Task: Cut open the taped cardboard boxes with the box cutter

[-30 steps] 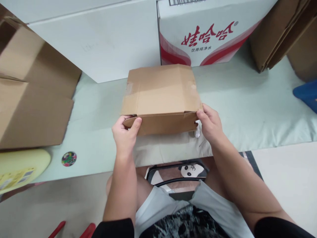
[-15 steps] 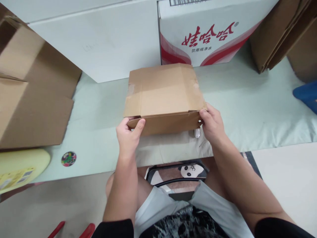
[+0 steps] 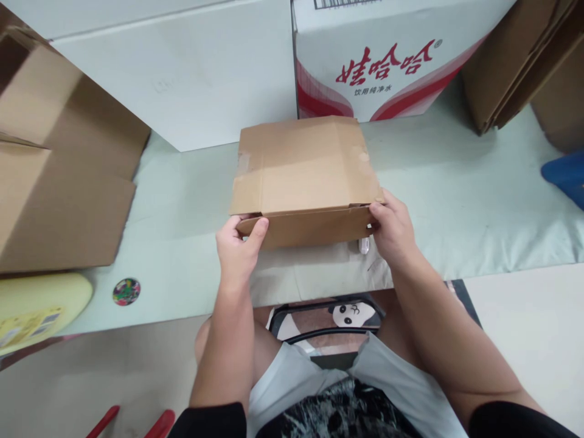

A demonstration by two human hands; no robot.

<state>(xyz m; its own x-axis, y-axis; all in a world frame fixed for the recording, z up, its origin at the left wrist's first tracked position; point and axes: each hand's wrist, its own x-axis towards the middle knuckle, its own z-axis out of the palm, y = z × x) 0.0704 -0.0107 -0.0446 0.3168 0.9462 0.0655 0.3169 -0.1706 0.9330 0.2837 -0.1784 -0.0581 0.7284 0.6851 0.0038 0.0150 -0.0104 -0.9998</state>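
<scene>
A brown cardboard box (image 3: 303, 167) lies on the pale green cloth, its broad panel facing up and a narrow front flap turned toward me. My left hand (image 3: 239, 246) grips the flap's left end, thumb on the front and fingers behind the edge. At the box's right front corner, my right hand (image 3: 393, 228) pinches the cardboard, its thumb along the edge. Both hands are closed, and the fingertips behind the cardboard are hidden. Just below the right corner, a small white object (image 3: 364, 245) lies partly under the box.
Behind stand a white carton (image 3: 182, 79) and a white-and-red carton (image 3: 365, 76). Larger cardboard boxes (image 3: 68, 201) are at left, folded cardboard (image 3: 511, 73) at right. A round colourful disc (image 3: 126, 292) and a yellow container (image 3: 45, 307) are at front left, a blue object (image 3: 566, 176) far right.
Almost nothing differs. The box and both hands sit very slightly further right in the picture, with the same grip.
</scene>
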